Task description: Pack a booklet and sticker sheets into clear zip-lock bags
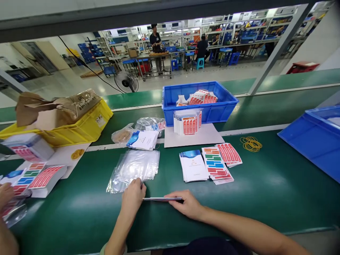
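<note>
My right hand (187, 203) is closed on a thin flat stack of cards (162, 199), held edge-on just above the green table. My left hand (132, 195) pinches the near edge of a pile of clear plastic bags (134, 168) and also touches the left end of the card stack. Beyond my right hand lie a stack of white-and-blue leaflets (193, 165), a stack of colour-striped label sheets (216, 165) and red label sheets (228, 154).
A blue bin (199, 106) with red-and-white packs stands at the back, bundled packs (187, 123) on a white sheet before it. A yellow bin (79, 127) with brown paper sits left, another blue bin (313, 141) right. Rubber bands (251, 144) lie nearby. Another person's hand (5, 194) shows far left.
</note>
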{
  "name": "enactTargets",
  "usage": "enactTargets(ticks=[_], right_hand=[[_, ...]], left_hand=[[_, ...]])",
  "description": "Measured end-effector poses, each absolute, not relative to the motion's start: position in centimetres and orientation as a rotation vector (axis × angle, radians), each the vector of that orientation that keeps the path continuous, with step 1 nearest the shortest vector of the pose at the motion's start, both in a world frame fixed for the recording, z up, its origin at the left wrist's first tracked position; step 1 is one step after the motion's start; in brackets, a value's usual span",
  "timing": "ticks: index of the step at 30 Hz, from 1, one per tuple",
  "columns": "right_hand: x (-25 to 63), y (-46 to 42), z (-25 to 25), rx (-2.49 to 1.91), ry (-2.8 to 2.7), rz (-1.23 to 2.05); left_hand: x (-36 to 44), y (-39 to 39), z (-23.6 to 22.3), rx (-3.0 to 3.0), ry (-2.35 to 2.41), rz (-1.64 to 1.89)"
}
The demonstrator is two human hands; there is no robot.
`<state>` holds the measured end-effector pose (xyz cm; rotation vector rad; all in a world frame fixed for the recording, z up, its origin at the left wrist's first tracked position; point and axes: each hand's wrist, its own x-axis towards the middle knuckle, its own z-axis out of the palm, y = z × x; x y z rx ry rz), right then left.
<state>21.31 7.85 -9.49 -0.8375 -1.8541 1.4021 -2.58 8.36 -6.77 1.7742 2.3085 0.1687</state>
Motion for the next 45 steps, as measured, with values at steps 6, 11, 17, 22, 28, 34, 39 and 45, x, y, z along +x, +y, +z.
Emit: enactTargets(ticks=[6,11,17,22,28,34,39,45], right_hand=[[21.4,8.2,-9.1,-0.938,-1.804,1.410],[21.7,8.7,-8.6,-0.914,-1.647,1.622],[22.0,9.2,-8.5,-0.921,-1.688,1.593],[21.4,10.1,-8.3,-0.974,-1.834,1.505],[20.1,12.0,-6.5,-1.019,-1.811,1.378],[20.2,13.5,-7.0,-1.165,-1.764,1.249],[20.4,13.4,-7.8,-1.216,-1.771,1.224],[20.3,13.2,-7.6,-1.186,-1.859,1.228]], left_hand=[[-4.7,7.9,-6.1,1.679,2.154,0.300],[-5.6,7.5,-5.5,1.585,2.217,0.430],[-6.1,7.7,-5.1,1.439,2.093,0.498],[-4.9,8.6,-3.4,1.319,1.757,0.629],[1.1,11.0,-2.0,1.562,1.524,0.667],[4.7,12.1,-3.4,1.759,1.377,0.599],[4.5,11.7,-4.6,1.786,1.452,0.651],[4.7,11.0,-5.4,2.057,1.602,0.519]])
